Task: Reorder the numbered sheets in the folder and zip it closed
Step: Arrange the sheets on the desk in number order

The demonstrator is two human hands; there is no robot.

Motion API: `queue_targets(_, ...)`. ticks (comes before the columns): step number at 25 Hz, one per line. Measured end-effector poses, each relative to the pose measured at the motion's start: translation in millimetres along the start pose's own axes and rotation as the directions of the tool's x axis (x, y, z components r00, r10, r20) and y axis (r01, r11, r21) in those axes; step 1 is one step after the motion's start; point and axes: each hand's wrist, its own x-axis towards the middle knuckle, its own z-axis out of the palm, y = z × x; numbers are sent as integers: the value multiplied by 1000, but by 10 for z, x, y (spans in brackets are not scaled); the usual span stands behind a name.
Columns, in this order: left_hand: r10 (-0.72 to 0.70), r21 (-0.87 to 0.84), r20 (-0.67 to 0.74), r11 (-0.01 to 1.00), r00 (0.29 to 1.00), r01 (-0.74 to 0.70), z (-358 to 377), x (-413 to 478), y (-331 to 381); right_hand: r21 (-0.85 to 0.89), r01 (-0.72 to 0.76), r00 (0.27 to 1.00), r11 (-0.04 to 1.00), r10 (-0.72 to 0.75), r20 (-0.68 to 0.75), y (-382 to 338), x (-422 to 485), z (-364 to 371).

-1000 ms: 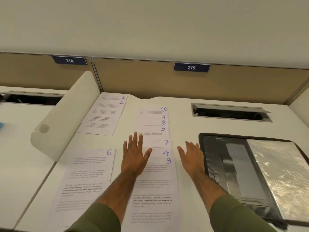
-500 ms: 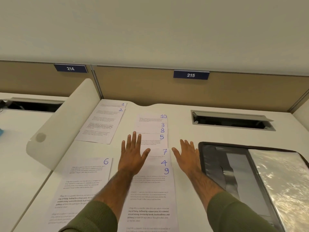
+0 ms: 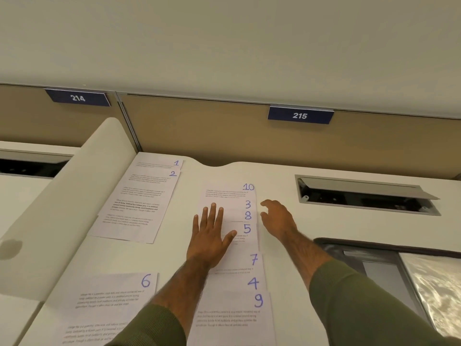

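Observation:
Numbered sheets lie spread on the white desk (image 3: 324,228). Sheets 1 (image 3: 159,163) and 2 (image 3: 134,206) overlap at the far left. A fanned column in the middle shows 10 (image 3: 228,192), 3 (image 3: 247,204), 8 (image 3: 247,215), 5 (image 3: 247,229), 7 (image 3: 249,260), 4 (image 3: 252,283) and 9 (image 3: 237,318). Sheet 6 (image 3: 107,298) lies near left. My left hand (image 3: 209,236) presses flat on the column over sheets 8 and 5. My right hand (image 3: 277,217) hovers with loosely curled fingers beside sheets 3 and 8, holding nothing. The open black zip folder (image 3: 374,260) lies at the right.
A curved white divider (image 3: 62,221) stands to the left of the sheets. An open cable tray (image 3: 364,196) is sunk into the desk at the back right. A beige partition with labels 214 (image 3: 77,97) and 215 (image 3: 299,115) closes the back.
Both hands have moved forward up the column. My left hand went from sheet 7 up to sheets 8 and 5. My right hand lifted off the desk toward sheet 3, fingers curling.

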Motion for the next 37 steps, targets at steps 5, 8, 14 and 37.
queue_targets(5,2,28,24,1000,1000,-2,60,405,-88,40,-17,999,999,16,42,-64,602,46)
queue_targets(8,-3,46,38,999,999,1,104,536,-120,59,-32,996,998,27,82,-116,839,105)
queue_targets(14,19,55,51,998,999,-22,202,585,-171,173,-124,991,977,113,72,-119,1124,199)
queue_targets(37,16,35,4,999,1000,-17,410,494,-207,421,-217,976,881,196,92,-130,1100,324)
